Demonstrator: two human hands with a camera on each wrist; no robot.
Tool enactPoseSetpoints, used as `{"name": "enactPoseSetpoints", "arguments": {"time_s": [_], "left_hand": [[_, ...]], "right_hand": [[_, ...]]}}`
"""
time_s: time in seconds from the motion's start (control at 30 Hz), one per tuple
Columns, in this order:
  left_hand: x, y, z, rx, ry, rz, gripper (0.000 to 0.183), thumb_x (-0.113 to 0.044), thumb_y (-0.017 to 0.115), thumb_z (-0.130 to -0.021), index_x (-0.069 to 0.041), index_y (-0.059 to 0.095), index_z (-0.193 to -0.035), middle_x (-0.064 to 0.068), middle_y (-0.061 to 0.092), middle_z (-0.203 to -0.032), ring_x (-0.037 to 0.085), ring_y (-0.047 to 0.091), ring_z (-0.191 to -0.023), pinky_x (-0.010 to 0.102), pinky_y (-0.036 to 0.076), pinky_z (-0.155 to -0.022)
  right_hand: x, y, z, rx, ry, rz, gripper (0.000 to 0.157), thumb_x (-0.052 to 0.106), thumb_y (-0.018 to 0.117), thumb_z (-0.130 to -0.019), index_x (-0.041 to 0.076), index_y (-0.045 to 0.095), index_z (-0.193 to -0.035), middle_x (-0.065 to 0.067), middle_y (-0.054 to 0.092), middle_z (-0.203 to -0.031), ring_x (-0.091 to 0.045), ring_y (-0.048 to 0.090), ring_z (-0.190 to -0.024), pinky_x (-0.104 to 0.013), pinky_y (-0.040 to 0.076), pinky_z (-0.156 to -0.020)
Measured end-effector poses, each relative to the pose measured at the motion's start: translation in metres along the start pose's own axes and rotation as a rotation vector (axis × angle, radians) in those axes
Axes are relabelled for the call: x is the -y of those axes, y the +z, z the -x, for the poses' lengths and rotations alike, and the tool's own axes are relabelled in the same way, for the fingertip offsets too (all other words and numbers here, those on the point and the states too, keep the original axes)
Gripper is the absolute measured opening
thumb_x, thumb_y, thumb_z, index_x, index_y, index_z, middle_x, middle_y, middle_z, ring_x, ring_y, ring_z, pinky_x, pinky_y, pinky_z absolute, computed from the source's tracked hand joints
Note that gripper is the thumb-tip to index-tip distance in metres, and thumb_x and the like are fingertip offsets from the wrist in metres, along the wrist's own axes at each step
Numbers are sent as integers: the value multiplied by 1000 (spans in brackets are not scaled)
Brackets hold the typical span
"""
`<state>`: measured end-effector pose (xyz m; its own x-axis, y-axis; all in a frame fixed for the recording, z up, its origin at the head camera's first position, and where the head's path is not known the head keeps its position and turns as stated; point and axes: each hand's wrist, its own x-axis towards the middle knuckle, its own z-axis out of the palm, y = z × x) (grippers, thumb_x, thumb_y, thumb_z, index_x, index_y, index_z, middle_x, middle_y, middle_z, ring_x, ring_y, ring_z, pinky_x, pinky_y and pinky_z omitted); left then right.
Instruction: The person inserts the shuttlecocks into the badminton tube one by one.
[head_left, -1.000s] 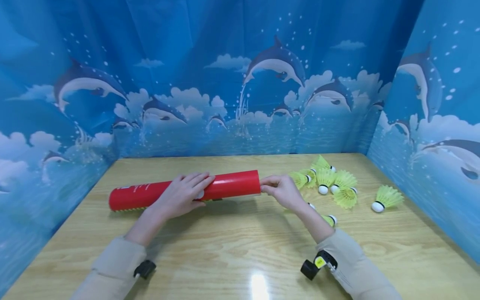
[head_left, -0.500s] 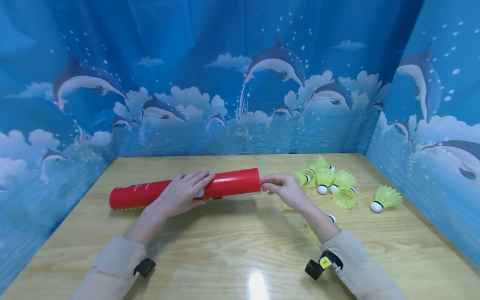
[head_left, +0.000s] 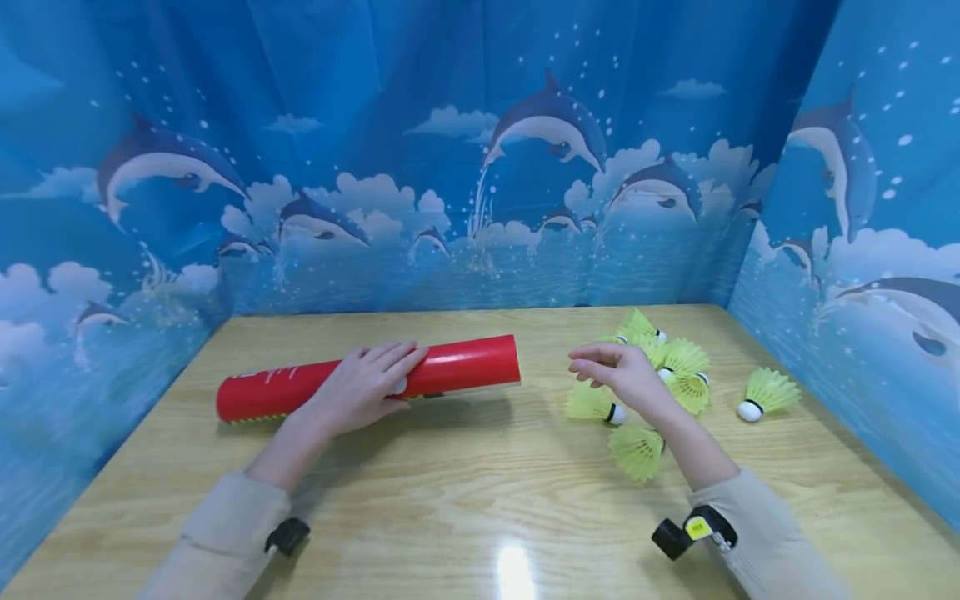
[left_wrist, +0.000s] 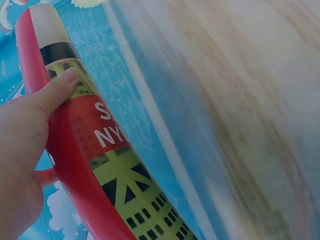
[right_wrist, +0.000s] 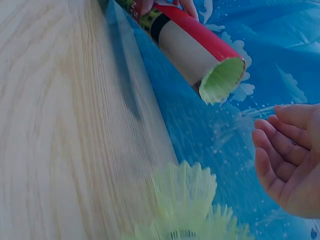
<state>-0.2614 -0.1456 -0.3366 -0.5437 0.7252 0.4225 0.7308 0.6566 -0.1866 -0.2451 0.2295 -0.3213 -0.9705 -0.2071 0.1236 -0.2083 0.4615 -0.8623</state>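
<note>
A long red tube (head_left: 474, 363) lies slanted over the table, its right end raised off the surface. My left hand (head_left: 354, 390) grips it around the middle; in the left wrist view the thumb presses on the tube's clear, printed side (left_wrist: 82, 82). A yellow-green shuttlecock skirt (right_wrist: 220, 82) shows inside the open right end in the right wrist view. My right hand (head_left: 626, 377) hovers to the right of that end, fingers loosely bent and holding nothing. Below it lie two yellow shuttlecocks, one skirt-left (head_left: 588, 402) and one nearer me (head_left: 636, 452), partly behind the forearm.
Several more yellow shuttlecocks (head_left: 684, 357) lie in a cluster behind my right hand, some hidden by it. One shuttlecock (head_left: 771, 390) lies apart near the right edge. The wooden table (head_left: 420, 508) is bordered by a blue dolphin-print curtain (head_left: 390, 167).
My right hand has drawn back to the right from the tube's open end, uncovering the shuttlecocks beneath it. The left hand and the tube have stayed nearly still.
</note>
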Motion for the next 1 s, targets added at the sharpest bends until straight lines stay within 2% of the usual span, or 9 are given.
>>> {"name": "enactPoseSetpoints", "arguments": {"time_s": [0.37,0.57,0.7,0.87,1.0], "left_hand": [[1,1,1,-7,9,-2,91,-29,89,-59,-8,46,-136,14,53,-130,30,50,-115,51,48,-82],[1,1,1,-10,7,-10,91,-30,88,-59,-8,46,-136,14,53,-130,30,51,-115,51,48,-82],[0,0,1,-3,4,-6,90,-29,88,-60,-8,45,-136,14,53,-130,30,50,-116,52,48,-82],[-1,0,1,2,1,9,90,-27,88,-60,-7,45,-136,15,53,-130,31,50,-116,52,48,-82],[-1,0,2,0,3,9,90,-27,88,-59,-7,45,-136,15,53,-130,31,50,-116,52,48,-82]], "right_hand": [[-18,-31,20,24,32,63,42,27,60,-91,-4,58,-119,-20,64,-102,-21,61,-85,-38,52,-71],[-31,-49,33,61,61,158,46,30,58,-92,-6,56,-121,-20,64,-101,-26,61,-85,-39,52,-67],[-38,-58,43,103,74,210,47,29,59,-92,-6,55,-122,-19,63,-104,-28,61,-81,-39,51,-64],[-45,-63,53,191,51,269,46,28,61,-90,-4,55,-123,-14,63,-108,-20,61,-78,-35,50,-61],[-47,-61,58,226,48,290,47,29,63,-88,-3,56,-122,-14,62,-109,-16,60,-77,-32,51,-62]]}}
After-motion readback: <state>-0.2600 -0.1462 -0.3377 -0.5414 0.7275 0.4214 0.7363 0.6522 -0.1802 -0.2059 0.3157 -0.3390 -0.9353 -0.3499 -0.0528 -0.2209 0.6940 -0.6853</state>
